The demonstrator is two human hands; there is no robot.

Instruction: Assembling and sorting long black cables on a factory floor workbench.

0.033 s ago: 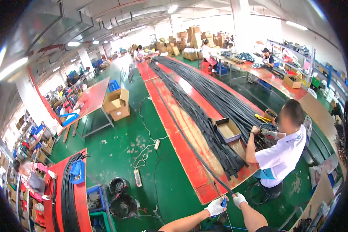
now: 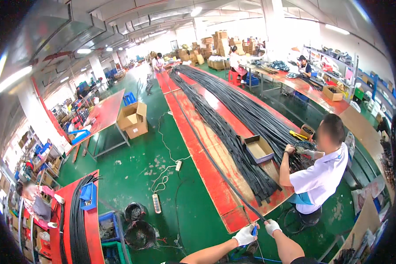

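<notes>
The black tube (image 2: pixel 224 177) lies lengthwise on the red counter (image 2: pixel 232 218), near its left edge, with its long axis running from the far part of the counter toward the person; its near end projects past the counter's front edge to the hands. The right hand (image 2: pixel 272 226), in a white glove, is nearer to this end: its fingers are curled against it, from the right, though whether they grip it firmly cannot be told. The left hand (image 2: pixel 245 235), also gloved, is just left of and slightly below the end, with its fingers closed around a blue-handled tool (image 2: pixel 254 231). The tube therefore extends forward and to the left from both hands. A bundle of flat black strips (image 2: pixel 233 152) lies to the tube's right, apart from both hands.
</notes>
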